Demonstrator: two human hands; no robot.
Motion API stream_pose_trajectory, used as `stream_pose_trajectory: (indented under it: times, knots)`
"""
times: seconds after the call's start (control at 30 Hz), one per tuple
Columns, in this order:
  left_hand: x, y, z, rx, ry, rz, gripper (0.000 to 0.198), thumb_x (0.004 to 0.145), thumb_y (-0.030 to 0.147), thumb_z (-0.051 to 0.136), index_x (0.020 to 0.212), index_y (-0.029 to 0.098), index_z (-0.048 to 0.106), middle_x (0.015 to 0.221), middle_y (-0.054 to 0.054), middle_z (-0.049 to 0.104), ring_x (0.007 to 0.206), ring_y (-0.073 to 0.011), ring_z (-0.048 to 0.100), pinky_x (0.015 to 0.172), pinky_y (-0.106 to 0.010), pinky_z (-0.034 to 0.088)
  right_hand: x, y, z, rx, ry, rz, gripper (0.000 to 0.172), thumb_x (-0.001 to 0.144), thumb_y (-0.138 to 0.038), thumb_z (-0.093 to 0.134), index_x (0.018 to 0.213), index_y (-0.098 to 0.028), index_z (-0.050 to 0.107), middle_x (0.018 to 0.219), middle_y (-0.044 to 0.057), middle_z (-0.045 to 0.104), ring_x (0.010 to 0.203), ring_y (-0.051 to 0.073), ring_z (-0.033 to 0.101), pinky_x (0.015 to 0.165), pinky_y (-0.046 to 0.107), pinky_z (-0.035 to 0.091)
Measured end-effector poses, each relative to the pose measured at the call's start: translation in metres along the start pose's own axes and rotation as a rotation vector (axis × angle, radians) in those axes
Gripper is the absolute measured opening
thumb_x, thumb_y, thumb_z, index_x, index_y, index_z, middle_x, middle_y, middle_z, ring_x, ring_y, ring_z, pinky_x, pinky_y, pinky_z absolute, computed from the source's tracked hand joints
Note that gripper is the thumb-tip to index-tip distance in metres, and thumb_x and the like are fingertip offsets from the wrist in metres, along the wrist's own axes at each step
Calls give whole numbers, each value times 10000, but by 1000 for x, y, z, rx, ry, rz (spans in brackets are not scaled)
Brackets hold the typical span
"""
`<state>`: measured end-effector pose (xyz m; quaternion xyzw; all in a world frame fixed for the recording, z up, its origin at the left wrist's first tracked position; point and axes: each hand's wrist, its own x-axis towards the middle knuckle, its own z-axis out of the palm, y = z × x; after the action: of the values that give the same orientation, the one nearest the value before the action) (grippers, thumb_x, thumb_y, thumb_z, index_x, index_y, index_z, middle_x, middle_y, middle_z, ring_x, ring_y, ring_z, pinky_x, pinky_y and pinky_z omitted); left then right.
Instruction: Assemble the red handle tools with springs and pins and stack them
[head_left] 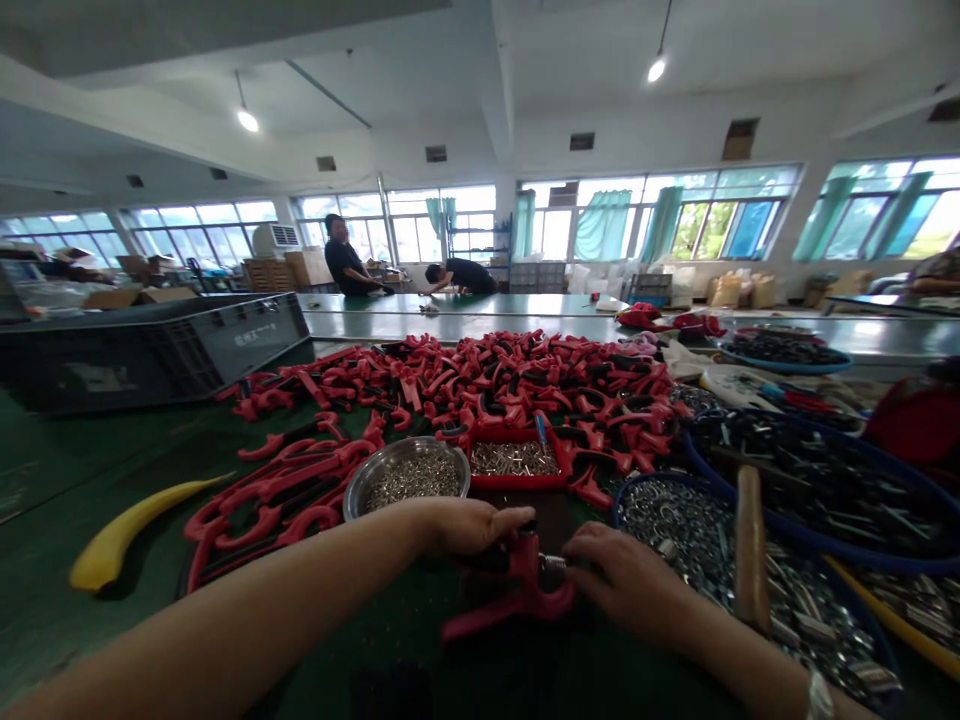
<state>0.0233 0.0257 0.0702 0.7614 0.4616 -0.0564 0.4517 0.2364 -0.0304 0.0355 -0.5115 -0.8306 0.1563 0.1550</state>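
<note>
My left hand [474, 527] is closed around a red plastic tool handle [517, 598] with a hooked end and a black part, held low above the green table. At its right side, my right hand [616, 568] pinches a small metal spring [553, 563] against the handle; the fingertips are partly hidden. Just beyond the hands stand a round metal bowl [352, 490] of small metal pins and a red tray [517, 482] of similar pins with a blue object in it. A large heap of red and black handles [480, 380] lies behind them.
A banana [127, 530] and a grey crate [157, 350] are at the left. On the right, a wooden-handled tool [750, 550] lies over a basin of metal parts [675, 515], beside a blue basin [825, 550] of dark parts. Two people [346, 262] are at the far table.
</note>
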Motion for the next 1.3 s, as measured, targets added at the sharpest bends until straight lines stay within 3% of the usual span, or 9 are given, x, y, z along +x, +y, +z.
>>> stream_pose_trajectory:
  times: [0.1, 0.17, 0.4, 0.5, 0.6, 0.73, 0.97, 1.13, 1.3]
  knots:
    - [17, -14, 1, -28, -36, -15, 694, 672, 783, 301, 765, 172, 617, 596, 32, 484, 512, -103, 409, 498, -224, 344, 13, 8, 6, 27, 10, 60, 189, 813, -278, 503, 841, -214, 679, 828, 49, 621, 805, 178, 568, 738, 277, 412]
    - [21, -20, 7, 105, 31, -4, 591, 656, 730, 435, 737, 174, 618, 593, 29, 500, 523, -110, 430, 493, -226, 335, 19, 15, 13, 45, 20, 96, 181, 803, -292, 521, 837, -222, 685, 819, 41, 625, 792, 171, 572, 722, 267, 413]
    - [5, -18, 40, 416, 637, -7, 340, 713, 526, 552, 787, 199, 608, 872, -45, 574, 844, -219, 533, 724, -312, 396, 20, 18, 25, 23, 86, 201, 147, 776, -321, 553, 768, -225, 664, 805, 23, 628, 769, 174, 577, 680, 272, 414]
    - [2, -23, 48, 370, 720, 56, 251, 789, 433, 502, 862, 217, 608, 905, -38, 582, 871, -205, 542, 759, -320, 416, 26, 12, 15, -39, 112, 224, 127, 761, -315, 569, 719, -221, 642, 768, 19, 633, 741, 184, 583, 654, 279, 413]
    - [2, -31, 53, 273, 811, 153, 297, 831, 355, 450, 1065, 220, 572, 1120, -50, 553, 1041, -194, 497, 902, -322, 378, 48, 10, -1, -116, 199, 280, 217, 852, -331, 451, 823, -213, 630, 824, 41, 648, 791, 193, 590, 683, 292, 414]
    - [6, -38, 57, 246, 723, 159, 489, 807, 385, 463, 1252, 183, 468, 1302, -76, 467, 1175, -243, 422, 996, -383, 319, 103, 17, -15, -213, 316, 418, 269, 904, -317, 401, 1069, -155, 540, 973, 88, 613, 880, 201, 577, 765, 363, 435]
    - [11, -43, 55, 83, 691, 149, 538, 758, 430, 512, 1242, 198, 479, 1255, -49, 527, 1119, -217, 499, 958, -347, 379, 171, 32, -1, -181, 295, 485, 252, 851, -313, 543, 1037, -143, 552, 1026, 58, 579, 867, 180, 578, 748, 380, 485]
    - [12, -48, 54, -15, 678, 92, 655, 702, 494, 559, 1265, 178, 454, 1258, -75, 520, 1131, -240, 486, 965, -366, 367, 166, 24, -10, -52, 482, 429, 275, 855, -315, 525, 1069, -143, 523, 1026, 67, 574, 906, 199, 565, 797, 413, 454]
    - [12, -51, 55, -64, 666, 140, 586, 746, 454, 527, 1254, 169, 465, 1271, -77, 506, 1143, -222, 471, 979, -333, 348, 113, -2, -5, 203, 568, 280, 254, 829, -350, 501, 992, -155, 491, 912, 106, 613, 864, 240, 593, 780, 400, 471]
